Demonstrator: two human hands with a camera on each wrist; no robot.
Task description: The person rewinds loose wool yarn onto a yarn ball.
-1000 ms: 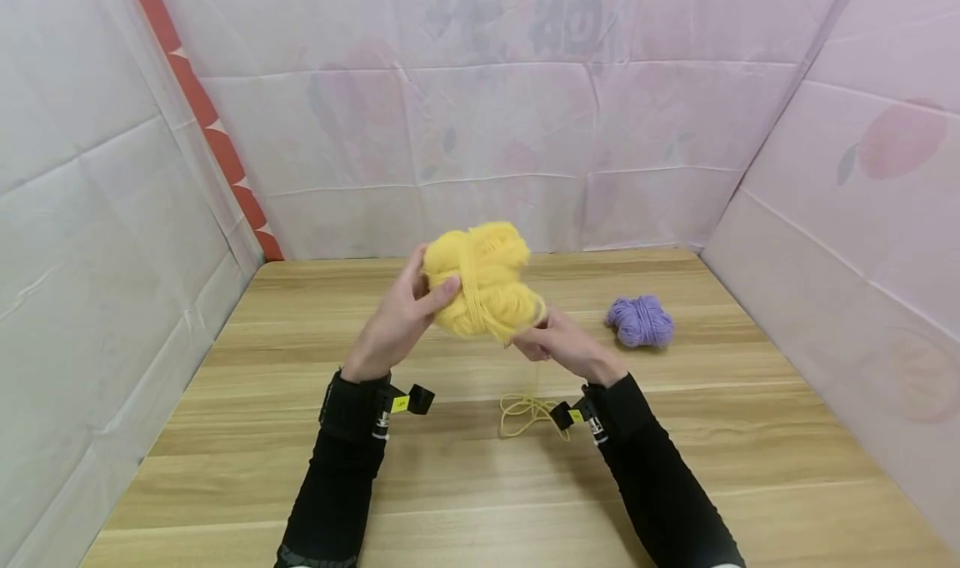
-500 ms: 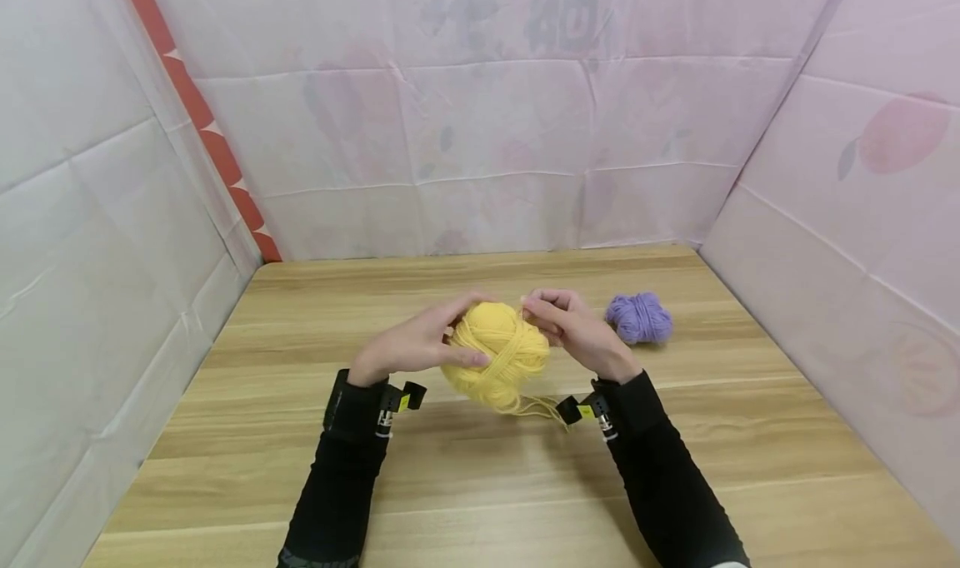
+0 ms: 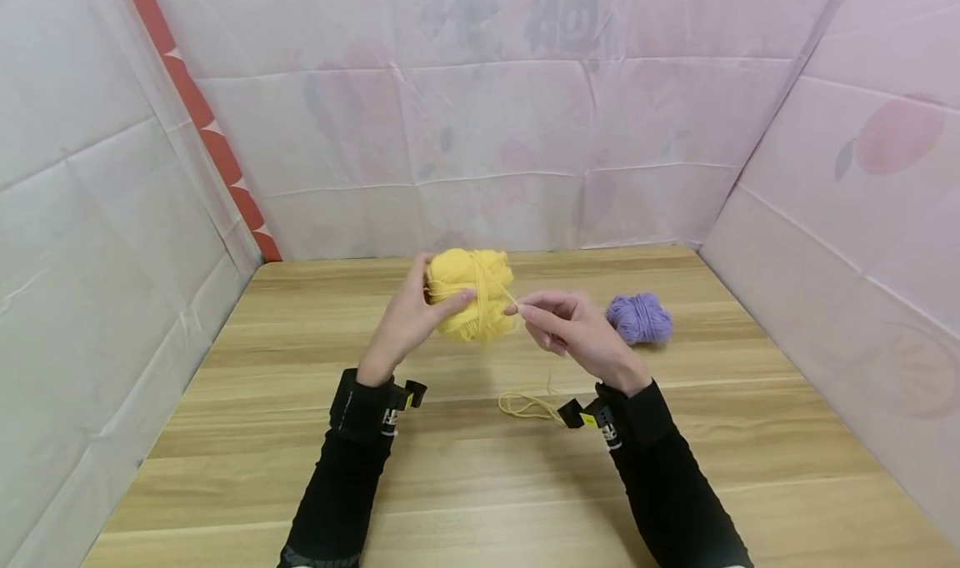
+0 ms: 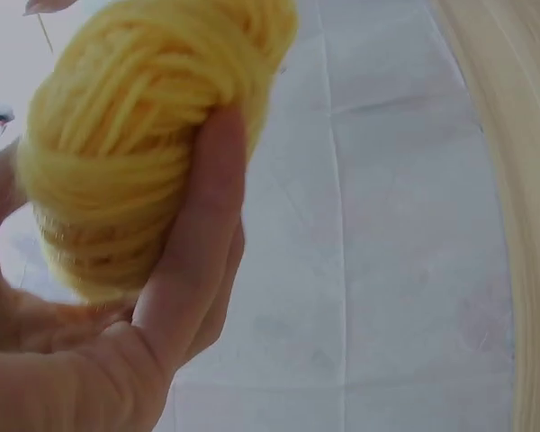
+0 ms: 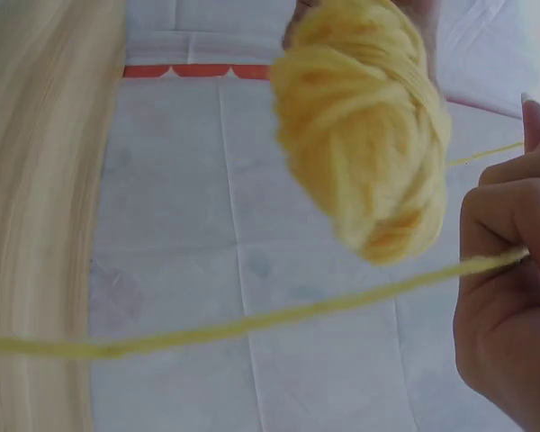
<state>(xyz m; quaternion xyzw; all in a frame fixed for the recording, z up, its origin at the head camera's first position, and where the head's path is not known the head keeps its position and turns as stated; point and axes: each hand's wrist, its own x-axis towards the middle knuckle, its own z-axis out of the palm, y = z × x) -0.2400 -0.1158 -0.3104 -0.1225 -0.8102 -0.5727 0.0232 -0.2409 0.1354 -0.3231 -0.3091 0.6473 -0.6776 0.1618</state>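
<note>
My left hand [image 3: 408, 318] grips a yellow yarn skein [image 3: 474, 293] above the table, thumb on the near face and fingers behind it. In the left wrist view the fingers curl round the lower end of the skein [image 4: 144, 153]. Just right of it, my right hand [image 3: 573, 331] pinches a yellow strand [image 3: 508, 296] that runs taut from the skein. The right wrist view shows the loose strand [image 5: 288, 315] leaving the curled fingers of the right hand [image 5: 513, 270] toward the table. Below the hands, a loose tangle of yellow yarn [image 3: 528, 406] lies on the wood.
A purple yarn skein [image 3: 640, 318] lies on the wooden table [image 3: 465, 493], to the right of my right hand. White patterned sheets [image 3: 480, 135] stand as walls at the back and both sides. Each wrist wears a black strap with a small camera.
The yellow skein dipped toward the table and turned, then came back up in my left hand. My right hand came up from under the skein and now draws a strand out to its right.
</note>
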